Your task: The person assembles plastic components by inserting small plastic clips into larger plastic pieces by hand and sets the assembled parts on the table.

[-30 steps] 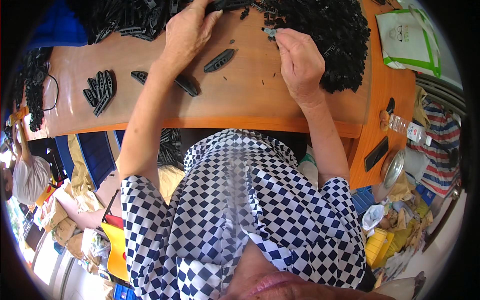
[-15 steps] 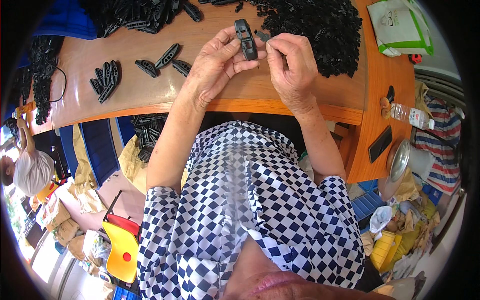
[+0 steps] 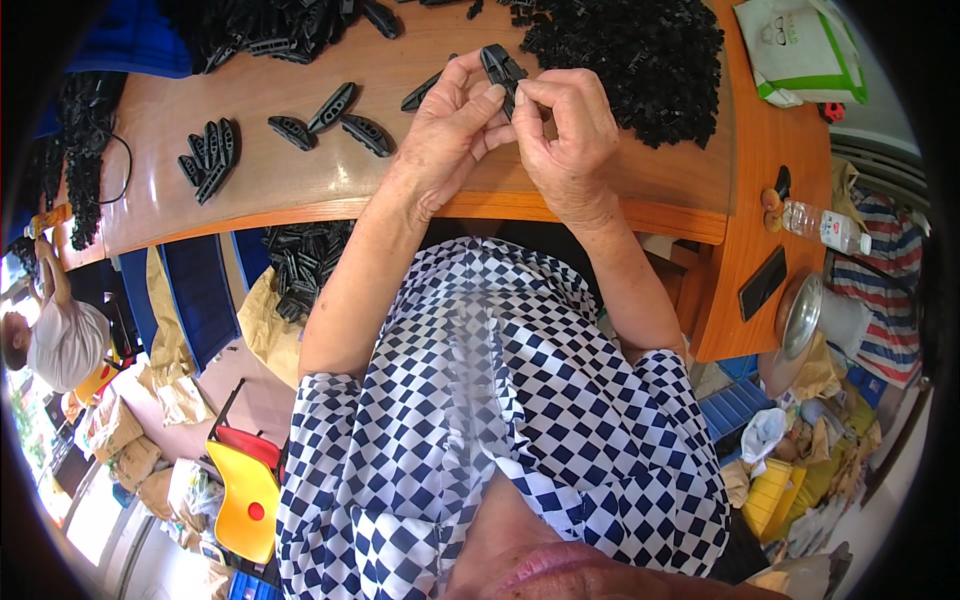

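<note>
My left hand point(image 3: 445, 135) is closed round a long black plastic part point(image 3: 500, 68) with openings along it, held tilted above the table. My right hand point(image 3: 568, 145) meets it, thumb and forefinger pinched against its right side. The small dark plastic piece seen in that pinch half a second ago is now hidden by the fingers and the part. Similar black parts point(image 3: 332, 107) lie loose to the left of my hands, one of them partly behind my left hand. Farther left, several more point(image 3: 212, 162) sit side by side in a group.
A heap of small black pieces point(image 3: 630, 70) covers the table point(image 3: 300, 185) beyond my right hand; longer black parts point(image 3: 285, 30) are piled far left. To the right are a white-green bag point(image 3: 800, 45), a bottle point(image 3: 825, 230) and a phone point(image 3: 762, 284). Another person point(image 3: 65, 340) is far left.
My right hand has moved left, bringing its small piece to the long black part. My left hand has tilted the part, uncovering another loose one behind it.
</note>
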Demonstrator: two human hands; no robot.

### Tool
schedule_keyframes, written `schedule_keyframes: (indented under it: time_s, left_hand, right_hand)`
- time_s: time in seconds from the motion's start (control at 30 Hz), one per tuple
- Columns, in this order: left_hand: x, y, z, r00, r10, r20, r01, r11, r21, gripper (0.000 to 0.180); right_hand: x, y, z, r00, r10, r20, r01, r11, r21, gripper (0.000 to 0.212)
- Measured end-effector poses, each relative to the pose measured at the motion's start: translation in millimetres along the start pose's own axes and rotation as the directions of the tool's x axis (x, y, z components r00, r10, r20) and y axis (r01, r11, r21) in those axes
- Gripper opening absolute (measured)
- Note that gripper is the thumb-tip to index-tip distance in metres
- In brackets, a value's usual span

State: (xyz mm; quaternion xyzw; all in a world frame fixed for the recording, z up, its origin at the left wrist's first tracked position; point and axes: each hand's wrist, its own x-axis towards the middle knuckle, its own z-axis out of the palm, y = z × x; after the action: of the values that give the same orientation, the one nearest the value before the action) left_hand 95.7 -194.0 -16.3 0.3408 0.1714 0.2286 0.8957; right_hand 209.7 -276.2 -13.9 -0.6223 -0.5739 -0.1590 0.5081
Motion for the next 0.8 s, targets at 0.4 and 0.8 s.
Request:
schedule_keyframes:
  time_s: [0.4, 0.8]
  left_hand:
    - [-5, 3, -6, 1.000, 0.014, 0.015, -0.018, 0.961, 0.274, 0.045]
    - [-3, 17, -6, 1.000, 0.022, -0.019, -0.009, 0.851, 0.525, 0.053]
  right_hand:
    - [-4, -2, 1, 0.679, 0.635, 0.369, -0.728, 0.516, 0.452, 0.017]
    - [13, -4, 7, 0.459, 0.612, 0.644, -0.879, 0.210, 0.427, 0.028]
